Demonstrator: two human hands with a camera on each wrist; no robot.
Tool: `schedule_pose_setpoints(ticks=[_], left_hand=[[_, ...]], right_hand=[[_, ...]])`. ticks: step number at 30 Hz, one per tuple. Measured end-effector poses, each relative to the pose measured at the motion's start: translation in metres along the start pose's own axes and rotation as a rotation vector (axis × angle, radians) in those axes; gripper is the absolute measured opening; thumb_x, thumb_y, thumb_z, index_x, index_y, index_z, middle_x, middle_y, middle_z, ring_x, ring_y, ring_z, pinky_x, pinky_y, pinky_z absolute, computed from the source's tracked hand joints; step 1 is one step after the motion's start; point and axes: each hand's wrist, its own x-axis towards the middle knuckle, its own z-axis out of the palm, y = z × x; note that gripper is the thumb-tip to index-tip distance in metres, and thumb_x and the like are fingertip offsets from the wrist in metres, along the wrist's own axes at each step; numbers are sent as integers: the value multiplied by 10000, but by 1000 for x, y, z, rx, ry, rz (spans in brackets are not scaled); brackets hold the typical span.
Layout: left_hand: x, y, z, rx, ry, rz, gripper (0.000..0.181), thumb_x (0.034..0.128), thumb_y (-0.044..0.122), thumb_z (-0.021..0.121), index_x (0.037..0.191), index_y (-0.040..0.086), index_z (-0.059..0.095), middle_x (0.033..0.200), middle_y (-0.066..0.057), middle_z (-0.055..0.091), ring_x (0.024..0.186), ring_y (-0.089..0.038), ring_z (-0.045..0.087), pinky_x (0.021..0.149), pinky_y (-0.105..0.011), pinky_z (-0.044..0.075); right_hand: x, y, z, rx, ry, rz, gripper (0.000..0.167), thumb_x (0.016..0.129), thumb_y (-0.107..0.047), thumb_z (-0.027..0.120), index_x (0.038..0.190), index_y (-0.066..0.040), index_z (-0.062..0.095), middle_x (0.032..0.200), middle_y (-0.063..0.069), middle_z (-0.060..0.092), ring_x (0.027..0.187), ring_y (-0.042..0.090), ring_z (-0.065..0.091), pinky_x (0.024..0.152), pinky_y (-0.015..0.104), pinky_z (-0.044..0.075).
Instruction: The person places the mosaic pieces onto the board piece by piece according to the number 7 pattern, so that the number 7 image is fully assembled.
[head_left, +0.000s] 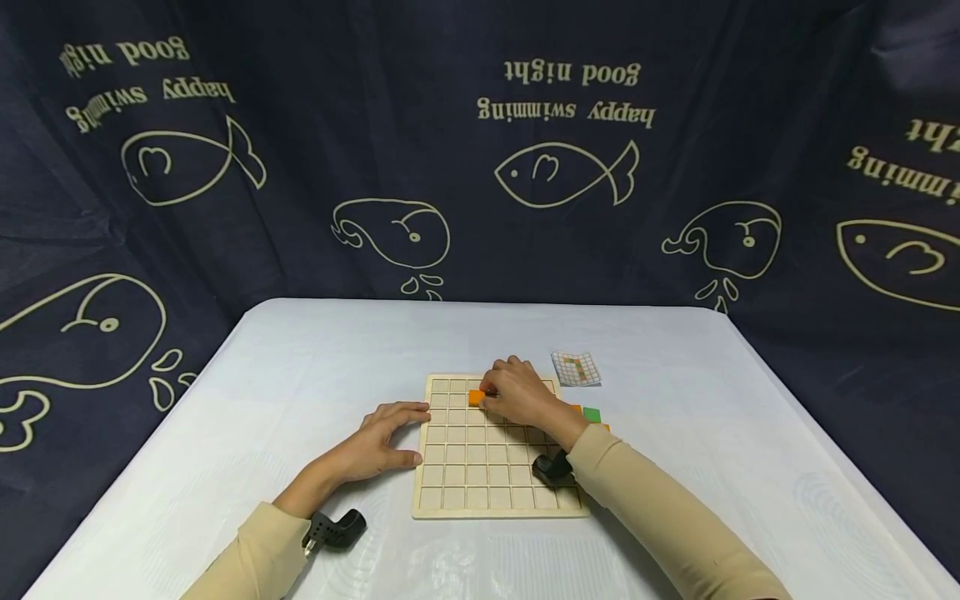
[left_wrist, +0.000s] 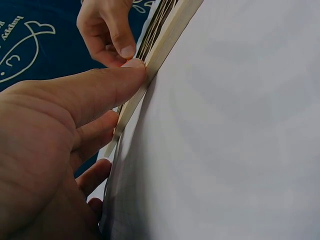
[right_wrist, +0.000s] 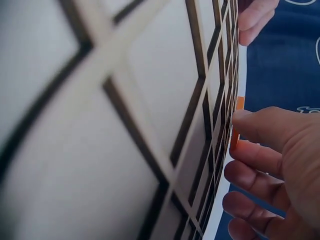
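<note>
A square wooden grid board [head_left: 476, 498] lies on the white table. Between thumb and index finger, my right hand [head_left: 516, 393] pinches an orange square tile [head_left: 476, 398] at the board's second row from the far edge. In the right wrist view the tile [right_wrist: 237, 134] is tilted against the grid; whether it sits in a cell I cannot tell. My left hand [head_left: 378, 444] rests at the board's left edge, its fingers spread and thumb tip [left_wrist: 135, 75] touching the wooden rim. The right hand and forearm hide part of the board.
Right of the board, partly behind the right forearm, lie a green tile [head_left: 592, 414] and orange tiles [head_left: 606, 427]. A small printed grid card [head_left: 576, 369] lies beyond the board's far right corner. A dark patterned curtain [head_left: 450, 125] hangs behind the table [head_left: 315, 350].
</note>
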Motion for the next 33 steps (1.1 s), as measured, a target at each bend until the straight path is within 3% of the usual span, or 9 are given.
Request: schedule_pose_setpoints(ticks=[33], left_hand=[[1,1,0,9,2,-12,593,785,267,742,1317,113,532,1466,-28,419,1352,-303,319,1056,-539,205]], right_hand=[[1,0,4,-20,-9,-17,219,842,-308,697,998,-156,716,929,-7,619,784,144,442,724,317,364]])
